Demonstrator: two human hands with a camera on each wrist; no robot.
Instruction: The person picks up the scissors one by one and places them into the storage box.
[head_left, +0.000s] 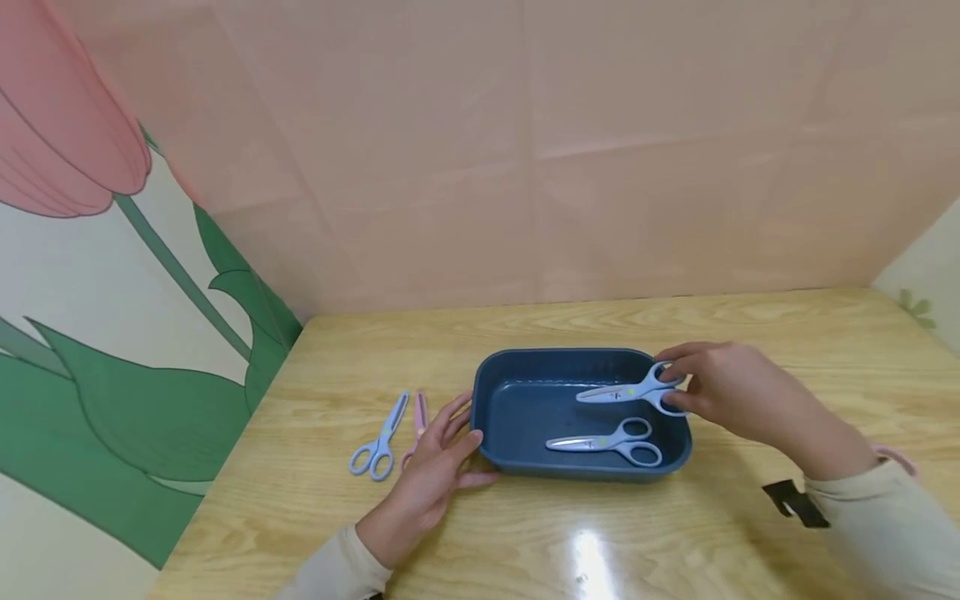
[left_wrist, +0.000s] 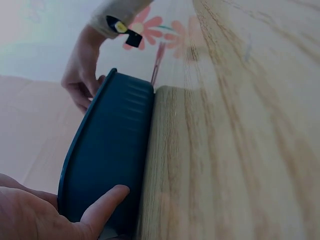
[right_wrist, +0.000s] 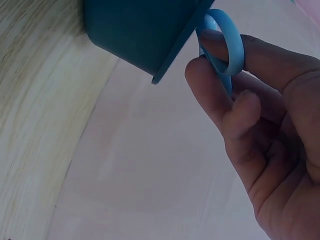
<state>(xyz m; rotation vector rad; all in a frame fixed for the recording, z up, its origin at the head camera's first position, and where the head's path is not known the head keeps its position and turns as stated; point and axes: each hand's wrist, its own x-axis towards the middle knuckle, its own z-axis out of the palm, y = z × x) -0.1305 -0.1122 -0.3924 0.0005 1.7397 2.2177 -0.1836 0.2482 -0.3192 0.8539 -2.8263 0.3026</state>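
A dark blue rectangular bin [head_left: 517, 421] sits on the wooden table. My left hand [head_left: 435, 479] lies against its left end, fingers fairly straight, and a finger touches the bin's side in the left wrist view. My right hand [head_left: 731, 392] pinches one handle end of light blue scissors [head_left: 630, 392], held at the bin's right rim with the blades pointing left over the inside. In the right wrist view, fingers and thumb hold a blue handle loop [right_wrist: 234, 42] beside the bin wall. A second pair of light blue scissors [head_left: 603, 442] rests inside the bin, near its front.
Left of the bin lie another pair of blue scissors [head_left: 382, 437] and pink scissors [head_left: 420, 412], partly hidden by my left hand. A pink loop [head_left: 896, 458] shows behind my right wrist. A plain pinkish wall covering [head_left: 525, 167] rises behind the table.
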